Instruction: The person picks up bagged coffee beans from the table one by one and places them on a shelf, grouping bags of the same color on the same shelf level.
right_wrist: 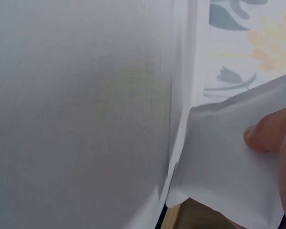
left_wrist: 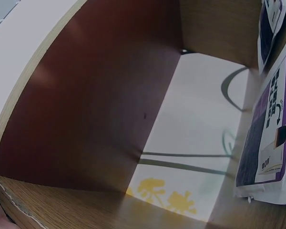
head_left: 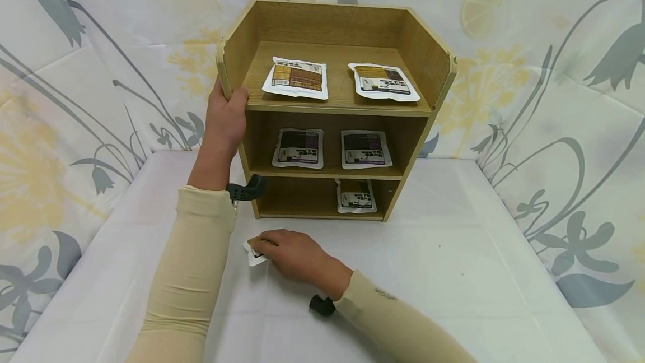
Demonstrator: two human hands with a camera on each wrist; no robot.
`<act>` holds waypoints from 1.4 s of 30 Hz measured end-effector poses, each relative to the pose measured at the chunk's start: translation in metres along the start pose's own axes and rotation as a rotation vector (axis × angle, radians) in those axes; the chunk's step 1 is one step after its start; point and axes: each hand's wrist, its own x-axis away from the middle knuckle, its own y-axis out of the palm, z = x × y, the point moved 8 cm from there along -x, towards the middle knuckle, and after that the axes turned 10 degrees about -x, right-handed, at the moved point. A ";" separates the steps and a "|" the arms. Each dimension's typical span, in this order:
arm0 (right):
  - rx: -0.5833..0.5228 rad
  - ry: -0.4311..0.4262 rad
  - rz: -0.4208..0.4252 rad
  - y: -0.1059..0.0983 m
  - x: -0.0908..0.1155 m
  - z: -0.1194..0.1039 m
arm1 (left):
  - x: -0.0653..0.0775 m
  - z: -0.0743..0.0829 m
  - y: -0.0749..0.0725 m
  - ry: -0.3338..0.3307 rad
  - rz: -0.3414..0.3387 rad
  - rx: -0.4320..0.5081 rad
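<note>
My left hand [head_left: 225, 122] grips the left side panel of a wooden three-tier shelf [head_left: 327, 24], thumb on the inner side at the top tier. In the left wrist view only a sliver of that hand shows at the lower left edge. Low over the table in front of the shelf, my right hand [head_left: 294, 255] pinches a flat white packet [head_left: 256, 259] with a brown label. The right wrist view shows the packet's plain white back [right_wrist: 219, 157] with the thumb [right_wrist: 267, 133] pressed on it; the other fingers are mostly hidden there.
Two brown-labelled packets, one left [head_left: 297, 78] and one right [head_left: 384, 82], lie on the top tier. Purple-labelled packets, left [head_left: 299, 148] and right [head_left: 365, 149], stand in the middle tier. One packet [head_left: 355, 196] is at the bottom tier's right. White cloth [head_left: 453, 273] covers the table.
</note>
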 end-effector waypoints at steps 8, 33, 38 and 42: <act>-0.017 -0.009 0.085 -0.018 0.012 0.007 | 0.001 0.000 0.001 -0.009 -0.005 -0.007; 0.023 0.052 0.250 -0.041 0.031 0.044 | 0.000 -0.001 -0.001 -0.009 0.014 -0.020; 0.036 0.078 0.241 -0.040 0.031 0.051 | 0.001 0.000 0.000 -0.017 0.011 -0.025; 0.056 0.094 0.240 -0.038 0.031 0.057 | 0.001 -0.001 0.000 -0.013 0.011 -0.026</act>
